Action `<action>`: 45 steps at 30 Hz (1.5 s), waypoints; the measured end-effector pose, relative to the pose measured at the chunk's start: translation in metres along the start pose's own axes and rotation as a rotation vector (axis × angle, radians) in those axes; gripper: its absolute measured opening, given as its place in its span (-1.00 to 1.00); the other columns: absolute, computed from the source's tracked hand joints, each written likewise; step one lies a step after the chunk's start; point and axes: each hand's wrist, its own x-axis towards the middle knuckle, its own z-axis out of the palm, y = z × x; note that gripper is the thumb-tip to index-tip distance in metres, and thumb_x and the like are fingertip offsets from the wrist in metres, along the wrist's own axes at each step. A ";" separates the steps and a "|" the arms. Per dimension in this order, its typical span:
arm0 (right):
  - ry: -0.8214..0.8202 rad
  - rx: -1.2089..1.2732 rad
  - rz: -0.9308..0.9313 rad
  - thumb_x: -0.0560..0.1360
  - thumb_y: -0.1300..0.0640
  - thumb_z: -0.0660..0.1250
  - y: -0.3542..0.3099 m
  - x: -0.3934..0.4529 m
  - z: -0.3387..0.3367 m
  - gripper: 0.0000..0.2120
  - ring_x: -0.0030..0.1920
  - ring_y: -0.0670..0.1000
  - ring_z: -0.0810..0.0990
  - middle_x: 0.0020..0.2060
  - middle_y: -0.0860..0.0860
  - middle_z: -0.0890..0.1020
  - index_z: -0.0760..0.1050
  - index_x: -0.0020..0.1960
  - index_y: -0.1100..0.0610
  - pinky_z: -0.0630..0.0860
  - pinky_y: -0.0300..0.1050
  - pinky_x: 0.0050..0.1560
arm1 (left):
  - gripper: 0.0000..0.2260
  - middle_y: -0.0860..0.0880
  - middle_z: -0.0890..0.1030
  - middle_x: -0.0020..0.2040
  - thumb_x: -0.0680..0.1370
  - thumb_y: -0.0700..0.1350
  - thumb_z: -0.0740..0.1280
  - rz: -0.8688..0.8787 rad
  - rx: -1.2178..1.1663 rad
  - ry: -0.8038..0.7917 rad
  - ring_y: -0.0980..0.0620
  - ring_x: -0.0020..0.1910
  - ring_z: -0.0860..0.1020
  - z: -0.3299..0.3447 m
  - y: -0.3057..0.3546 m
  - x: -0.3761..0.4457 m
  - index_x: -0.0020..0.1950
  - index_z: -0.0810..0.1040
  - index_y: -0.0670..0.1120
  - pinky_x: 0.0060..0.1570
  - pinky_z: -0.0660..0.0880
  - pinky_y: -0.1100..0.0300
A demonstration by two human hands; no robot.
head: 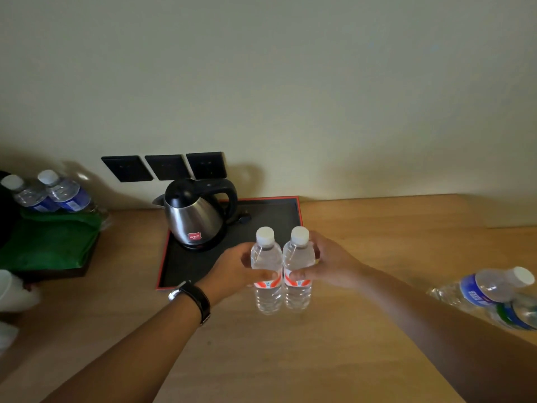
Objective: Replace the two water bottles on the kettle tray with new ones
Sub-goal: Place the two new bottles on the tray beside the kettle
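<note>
Two clear water bottles with white caps and orange-and-white labels are held side by side, upright, over the front right corner of the tray. My left hand grips the left bottle. My right hand grips the right bottle. Whether their bases touch the wooden desk is unclear. The black tray with a red rim lies behind them, and a steel kettle with a black lid and handle stands at its back left.
Two blue-labelled bottles stand at the far left behind a green cloth on a dark tray. More blue- and green-labelled bottles lie at the right edge. Three black wall sockets sit behind the kettle. A white object is at the left edge.
</note>
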 end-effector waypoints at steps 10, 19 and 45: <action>0.089 -0.012 -0.045 0.17 -0.10 0.66 -0.031 0.088 -0.054 -0.24 -0.10 -0.32 0.61 -0.03 -0.29 0.61 0.39 0.27 -0.20 0.51 -0.37 -0.15 | -0.34 -0.07 0.64 0.23 0.36 -0.18 0.62 0.038 -0.100 0.038 -0.05 0.18 0.64 -0.039 0.060 0.085 0.40 0.43 -0.02 0.16 0.60 -0.16; 0.216 -0.024 -0.093 0.20 -0.09 0.64 -0.008 0.160 -0.064 -0.13 0.21 -0.01 0.46 0.20 -0.15 0.44 0.30 0.40 -0.20 0.37 -0.01 0.22 | -0.27 -0.13 0.55 0.37 0.37 -0.23 0.61 0.023 -0.142 0.135 -0.15 0.33 0.53 -0.040 0.063 0.152 0.47 0.36 -0.08 0.31 0.48 -0.22; 0.295 0.139 -0.030 0.26 0.21 0.64 0.039 0.170 -0.039 -0.07 0.26 0.06 0.54 0.33 0.01 0.49 0.21 0.47 -0.03 0.52 0.03 0.24 | -0.12 0.05 0.57 0.34 0.33 -0.21 0.63 0.091 -0.196 0.416 0.18 0.19 0.57 0.005 0.001 0.179 0.54 0.26 0.04 0.26 0.51 0.07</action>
